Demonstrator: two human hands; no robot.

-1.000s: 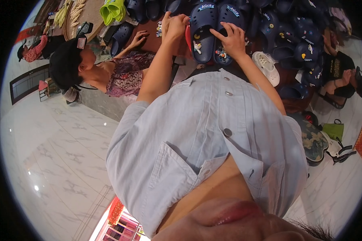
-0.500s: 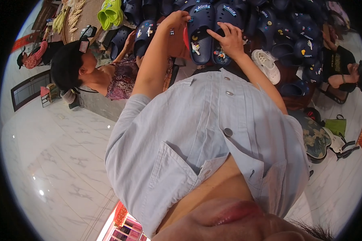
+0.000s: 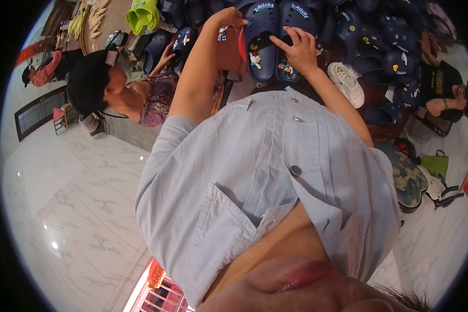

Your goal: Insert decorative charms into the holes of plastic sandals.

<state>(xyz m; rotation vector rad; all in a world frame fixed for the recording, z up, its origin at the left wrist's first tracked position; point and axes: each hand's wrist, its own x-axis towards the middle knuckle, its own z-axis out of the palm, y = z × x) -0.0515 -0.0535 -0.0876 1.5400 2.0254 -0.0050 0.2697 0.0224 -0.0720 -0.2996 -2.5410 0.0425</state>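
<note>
clogs fill the top of the frame, and our two hands are up among them. our left hand (image 3: pixel 229 18) sits at the upper centre, its grip curled around a small charm (image 3: pixel 222 34) and the red edge of something (image 3: pixel 242 44) we cannot make out clearly; the fingers look pressed together on it rather than spread. our right hand (image 3: pixel 296 49) is just to the right of it, fingers spread and laid flat on a dark blue clog (image 3: pixel 262 44) that hangs beside a second dark blue clog (image 3: pixel 296 15); both carry small coloured charms on their fronts. the hand touches the clog's surface and does not pinch it.

more dark blue clogs (image 3: pixel 390 36) crowd the upper right of the frame, with a white clog (image 3: pixel 347 83) lying below them and a lime green pair (image 3: pixel 143 14) at the upper left. left of our arm, a person in a black cap (image 3: pixel 88 83) and patterned top reaches a hand (image 3: pixel 167 52) to another dark clog (image 3: pixel 184 41). at the right edge another person in black (image 3: pixel 442 88) sits near the clogs. our pale blue buttoned shirt (image 3: pixel 255 171) takes up the middle of the frame, and pale marble floor (image 3: pixel 62 197) spreads across the lower left.
</note>
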